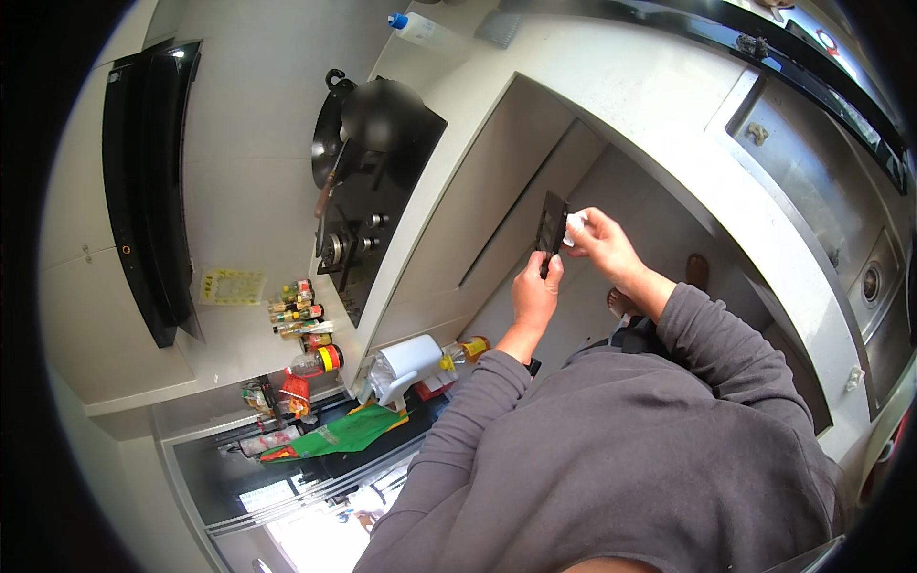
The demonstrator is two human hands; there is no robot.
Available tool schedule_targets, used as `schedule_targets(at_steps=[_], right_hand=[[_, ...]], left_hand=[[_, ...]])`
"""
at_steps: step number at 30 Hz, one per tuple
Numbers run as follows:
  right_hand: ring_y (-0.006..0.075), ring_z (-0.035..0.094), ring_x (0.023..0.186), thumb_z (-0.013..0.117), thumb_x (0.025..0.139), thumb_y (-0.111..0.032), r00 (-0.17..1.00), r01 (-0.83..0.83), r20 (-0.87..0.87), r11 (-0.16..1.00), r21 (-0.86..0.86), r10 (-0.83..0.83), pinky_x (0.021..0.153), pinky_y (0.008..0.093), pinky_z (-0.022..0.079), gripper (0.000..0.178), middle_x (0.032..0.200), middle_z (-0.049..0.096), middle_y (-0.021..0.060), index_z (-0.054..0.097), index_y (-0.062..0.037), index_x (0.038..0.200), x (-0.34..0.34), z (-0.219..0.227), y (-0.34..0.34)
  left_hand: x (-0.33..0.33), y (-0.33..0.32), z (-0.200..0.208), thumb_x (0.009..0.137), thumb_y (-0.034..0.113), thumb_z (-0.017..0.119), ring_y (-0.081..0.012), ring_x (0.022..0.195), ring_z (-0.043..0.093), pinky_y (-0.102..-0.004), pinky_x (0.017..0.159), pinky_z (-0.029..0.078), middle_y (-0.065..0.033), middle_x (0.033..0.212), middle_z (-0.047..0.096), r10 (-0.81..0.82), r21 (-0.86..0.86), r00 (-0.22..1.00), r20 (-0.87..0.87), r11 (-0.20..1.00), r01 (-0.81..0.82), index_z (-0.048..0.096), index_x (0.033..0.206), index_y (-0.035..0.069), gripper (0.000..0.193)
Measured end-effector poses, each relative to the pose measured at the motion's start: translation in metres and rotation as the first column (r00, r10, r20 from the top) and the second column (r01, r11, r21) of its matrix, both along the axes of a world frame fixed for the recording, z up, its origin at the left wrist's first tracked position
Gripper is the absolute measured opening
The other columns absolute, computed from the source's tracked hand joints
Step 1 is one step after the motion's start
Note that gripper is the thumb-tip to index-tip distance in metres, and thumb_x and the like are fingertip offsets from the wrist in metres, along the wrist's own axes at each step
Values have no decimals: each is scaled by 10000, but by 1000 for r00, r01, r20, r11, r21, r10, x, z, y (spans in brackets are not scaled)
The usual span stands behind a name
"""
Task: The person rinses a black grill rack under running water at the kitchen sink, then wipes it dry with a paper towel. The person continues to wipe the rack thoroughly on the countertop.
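My left hand (536, 295) grips the lower end of a thin, dark, rectangular panel (553, 222), held upright in front of my body. The panel's exact kind cannot be made out. In the fingers of my right hand (609, 250) is a small crumpled white wipe (575, 229), close against the panel's right side. Whether the wipe touches the panel is hard to tell. Both hands are closed and hover above the floor, between the counters.
To the left, a black gas stove (382, 215) carries a wok (330, 134). Several sauce bottles (310, 315) stand beyond it, near a white container (406, 368). A white counter (659, 91) curves round to a steel sink (812, 162) at right. A squeeze bottle (417, 30) is at top.
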State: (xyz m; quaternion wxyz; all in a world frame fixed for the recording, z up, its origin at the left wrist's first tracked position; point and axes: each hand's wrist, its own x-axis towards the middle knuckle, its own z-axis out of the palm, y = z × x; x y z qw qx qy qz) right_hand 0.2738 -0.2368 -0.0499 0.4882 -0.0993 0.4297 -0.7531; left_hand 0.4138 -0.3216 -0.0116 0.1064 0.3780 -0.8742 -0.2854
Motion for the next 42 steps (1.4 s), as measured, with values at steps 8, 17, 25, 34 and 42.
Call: schedule_targets(at_steps=[8,17,25,34,42], right_hand=[[81,586,615,661,898,-194,966,115,-253,958,264,-46,540,298,472,256,633,607,45,562,-5,758,7,7,-13],[64,511,565,640,918,-193,866,376,-444,885,274,-231,494,258,441,268,618,525,-4,518,-36,737,-35,5,-23],[38,486,638,612,968,-256,953,301,-67,950,79,-296,562,234,474,240,719,485,-60,508,-109,810,-46,8,-29],[101,584,831,548,994,-251,991,125,-40,992,9,-125,738,283,509,243,961,624,20,586,-33,1095,-47,1,-20],[162,566,651,589,962,-303,907,373,-338,856,359,-253,627,343,457,326,698,611,92,557,6,864,-54,11,-44]], left_hand=[[-22,-8,5,959,393,580,-210,698,598,-339,662,492,-104,826,608,-152,63,988,-3,986,152,609,1099,34,386],[13,8,-3,827,164,663,-268,1015,607,-427,850,465,-118,1150,538,-183,123,954,236,980,158,458,1294,94,515],[29,-5,-3,885,40,553,-390,981,600,-425,832,496,-160,1096,603,-58,355,992,116,935,14,535,1195,47,310],[27,2,6,899,59,551,-389,1001,596,-462,791,507,-133,1116,577,-91,-114,983,160,987,110,521,1243,102,348],[20,9,12,925,121,536,-399,959,609,-484,749,514,-125,1108,564,-78,-165,965,249,979,122,524,1227,103,303]])
